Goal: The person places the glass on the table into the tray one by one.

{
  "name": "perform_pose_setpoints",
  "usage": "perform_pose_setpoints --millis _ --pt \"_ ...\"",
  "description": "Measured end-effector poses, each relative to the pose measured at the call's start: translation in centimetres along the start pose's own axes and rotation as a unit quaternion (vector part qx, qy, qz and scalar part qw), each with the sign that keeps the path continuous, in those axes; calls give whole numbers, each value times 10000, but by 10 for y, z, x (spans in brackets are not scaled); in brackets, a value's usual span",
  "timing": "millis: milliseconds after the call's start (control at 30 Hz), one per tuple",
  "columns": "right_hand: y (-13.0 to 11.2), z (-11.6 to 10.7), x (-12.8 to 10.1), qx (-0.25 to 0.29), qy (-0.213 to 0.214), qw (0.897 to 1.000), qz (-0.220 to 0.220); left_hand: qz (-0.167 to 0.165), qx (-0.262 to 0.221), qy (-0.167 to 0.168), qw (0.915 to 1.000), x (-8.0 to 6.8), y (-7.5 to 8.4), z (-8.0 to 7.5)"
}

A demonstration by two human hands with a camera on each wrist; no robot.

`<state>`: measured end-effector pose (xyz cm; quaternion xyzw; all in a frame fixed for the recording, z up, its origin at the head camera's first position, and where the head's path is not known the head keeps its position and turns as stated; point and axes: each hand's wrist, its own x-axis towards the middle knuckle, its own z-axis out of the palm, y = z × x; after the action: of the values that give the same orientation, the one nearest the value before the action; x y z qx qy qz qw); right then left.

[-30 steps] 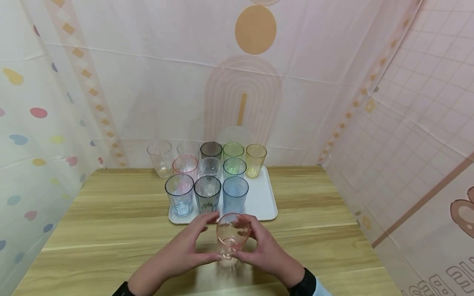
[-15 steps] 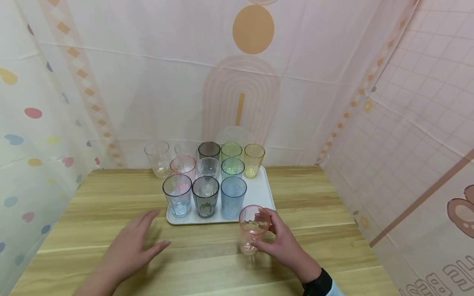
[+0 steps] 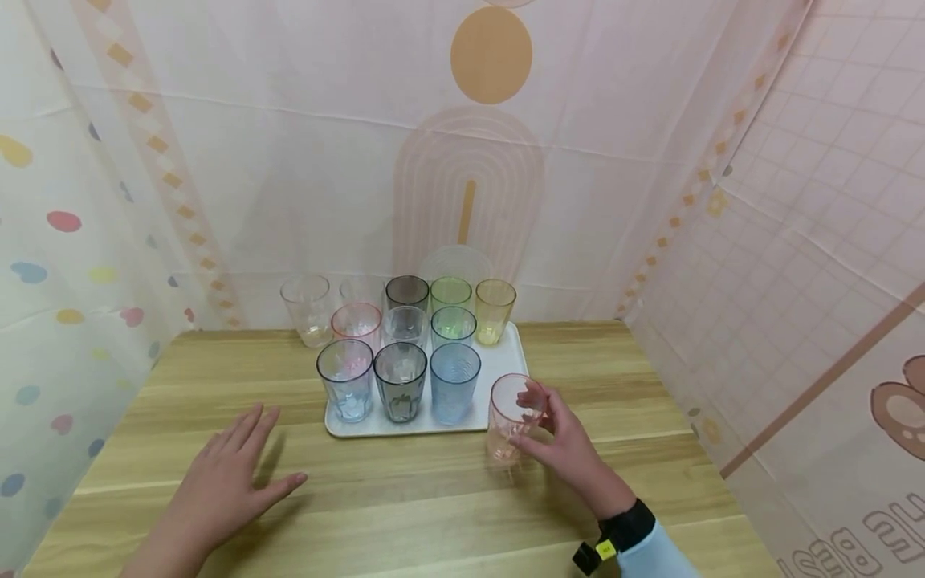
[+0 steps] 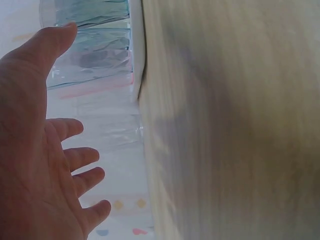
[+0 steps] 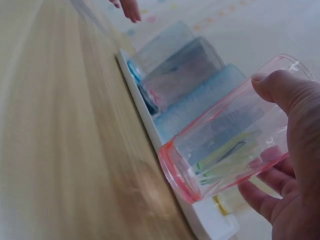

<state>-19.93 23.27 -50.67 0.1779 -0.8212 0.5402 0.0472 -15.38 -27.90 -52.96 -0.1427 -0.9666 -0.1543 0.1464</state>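
A clear pink drinking glass [image 3: 503,437] is gripped by my right hand [image 3: 567,449], thumb on the near side and fingers round the back. It stands upright over the front right corner of a white tray [image 3: 499,369]. In the right wrist view the pink glass [image 5: 225,145] shows from the side, its base near the tray's rim. My left hand [image 3: 224,474] hovers over the table at the left, fingers spread, holding nothing. On the tray's front row stand a pale blue glass [image 3: 347,385], a dark grey glass [image 3: 401,385] and a blue glass [image 3: 454,385].
Behind them are a pink-rimmed glass [image 3: 356,321], a green glass [image 3: 454,323], a yellow glass [image 3: 495,309] and several more. A clear glass [image 3: 307,313] stands left of the tray. A patterned curtain [image 3: 325,160] closes off the wooden table's [image 3: 405,514] back edge.
My left hand has let go of the pink glass and moved left. My right hand has carried the glass right and forward to the tray's front right corner.
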Motion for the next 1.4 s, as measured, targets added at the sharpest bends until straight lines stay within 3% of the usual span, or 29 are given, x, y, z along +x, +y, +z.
perform_pose_setpoints --millis 300,600,900,1400 --pt "13 -9 64 324 321 9987 214 48 -45 127 9999 -2 -2 1" --pt "32 1 115 526 529 9960 490 -177 -128 -71 9997 -7 -2 1" --pt "31 5 133 413 436 9952 776 -313 -108 -2 9995 -13 -6 0" --pt "38 12 136 430 387 9956 732 -440 -46 -96 9990 -14 -9 2"
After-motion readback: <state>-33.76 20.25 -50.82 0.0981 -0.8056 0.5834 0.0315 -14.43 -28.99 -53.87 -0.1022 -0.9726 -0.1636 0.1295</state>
